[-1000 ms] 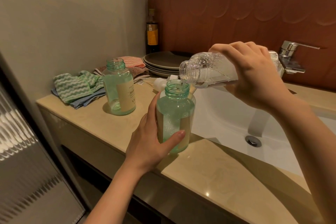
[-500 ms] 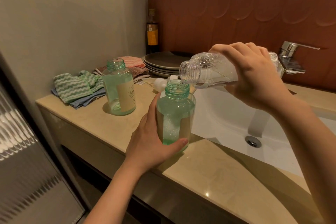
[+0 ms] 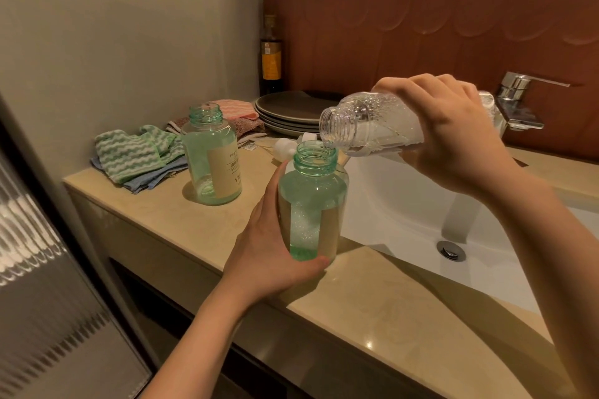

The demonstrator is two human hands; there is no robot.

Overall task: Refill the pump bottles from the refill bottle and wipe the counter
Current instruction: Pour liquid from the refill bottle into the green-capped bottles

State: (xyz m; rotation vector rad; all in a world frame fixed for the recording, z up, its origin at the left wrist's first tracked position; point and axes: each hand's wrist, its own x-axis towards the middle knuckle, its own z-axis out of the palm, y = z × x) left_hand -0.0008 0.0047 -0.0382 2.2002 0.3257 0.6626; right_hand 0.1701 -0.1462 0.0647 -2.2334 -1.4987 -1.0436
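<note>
My left hand point(image 3: 265, 253) grips a green pump bottle point(image 3: 312, 204) with its top off, standing at the counter's front edge. My right hand point(image 3: 453, 136) holds the clear refill bottle point(image 3: 366, 123) tipped almost flat, its open mouth just above the green bottle's neck. Bubbles and a little liquid show inside the refill bottle. A second open green bottle point(image 3: 212, 159) with a beige label stands further left on the beige counter point(image 3: 372, 311). White pump heads point(image 3: 285, 146) lie behind the held bottle, partly hidden.
Green, blue and pink cloths point(image 3: 136, 155) lie at the counter's left end. Stacked dark plates point(image 3: 291, 113) and a tall dark bottle point(image 3: 271, 55) stand at the back. A white sink point(image 3: 405, 214) with a chrome tap point(image 3: 518, 97) is on the right.
My left hand slid lower on the green bottle, with the thumb now near its base. The refill bottle stays tipped over the neck.
</note>
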